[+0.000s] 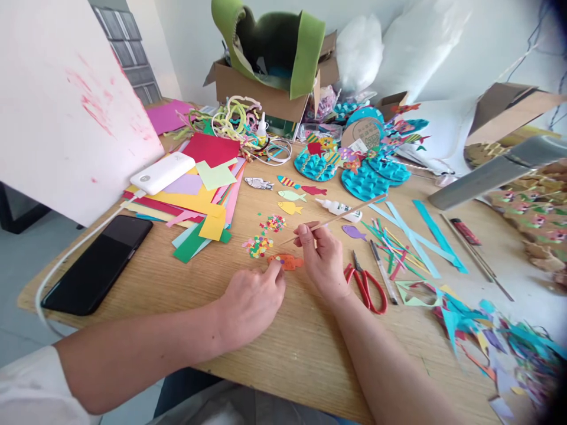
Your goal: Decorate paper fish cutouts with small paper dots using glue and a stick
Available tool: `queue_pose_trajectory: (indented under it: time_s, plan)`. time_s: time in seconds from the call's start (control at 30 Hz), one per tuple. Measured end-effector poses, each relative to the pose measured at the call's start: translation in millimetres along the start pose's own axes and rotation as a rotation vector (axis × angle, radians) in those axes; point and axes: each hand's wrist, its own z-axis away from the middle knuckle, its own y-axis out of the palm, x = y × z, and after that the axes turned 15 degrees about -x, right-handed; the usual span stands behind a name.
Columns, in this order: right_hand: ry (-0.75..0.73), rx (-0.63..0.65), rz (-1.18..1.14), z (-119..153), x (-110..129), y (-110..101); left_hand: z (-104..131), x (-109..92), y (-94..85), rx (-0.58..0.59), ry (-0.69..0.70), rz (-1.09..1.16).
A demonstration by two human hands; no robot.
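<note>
My right hand [322, 260] pinches a thin wooden stick [354, 208], whose pointed end reaches down to the left near the paper dots. My left hand [254, 301] has its fingers curled, with a fingertip pressing an orange paper fish [292, 262] flat on the table. A few small coloured dots lie on this fish by the fingertip. Just beyond it are two little heaps of paper confetti dots [259, 245]. Other paper fish lie farther back, among them a yellow fish [290, 208] and a purple fish [354, 232]. A white glue bottle [340, 209] rests on its side behind my right hand.
Red-handled scissors [367, 288], a pen [383, 273] and paper strips [419, 236] lie to the right, with paper scraps [496, 336] beyond. At left are a phone [97, 265], a cabled power bank [163, 172] and coloured paper [212, 147]. A grey cylinder [496, 171] leans in from the right.
</note>
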Motion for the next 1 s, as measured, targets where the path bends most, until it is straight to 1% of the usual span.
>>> queue_pose_trajectory:
  time_s: [0.13, 0.3, 0.4, 0.5, 0.63, 0.83, 1.0]
  plan:
    - [-0.002, -0.050, 0.001, 0.6, -0.3, -1.4, -0.7, -0.2, -1.0, -0.002, -0.006, 0.001]
    - [-0.019, -0.064, 0.003, 1.7, -0.3, -0.6, -1.5, -1.0, -2.0, 0.024, -0.017, 0.015]
    - [-0.035, -0.047, 0.002, 2.8, 0.1, 0.8, -1.2, -2.5, -2.0, 0.058, -0.022, 0.022]
    - [-0.064, 0.004, -0.006, 4.4, 0.6, 3.0, -1.1, -3.7, -1.8, 0.082, -0.027, 0.033]
    - [-0.075, 0.049, -0.012, 5.9, 0.8, 6.0, -1.3, -3.8, -1.2, 0.084, -0.041, 0.042]
    - [-0.081, 0.049, -0.012, 5.2, -0.1, 7.4, 0.5, -4.0, 0.3, 0.067, -0.022, 0.041]
    - [-0.059, 0.052, 0.023, 5.0, -2.1, 8.3, 1.4, -4.5, 1.6, 0.050, -0.021, 0.035]
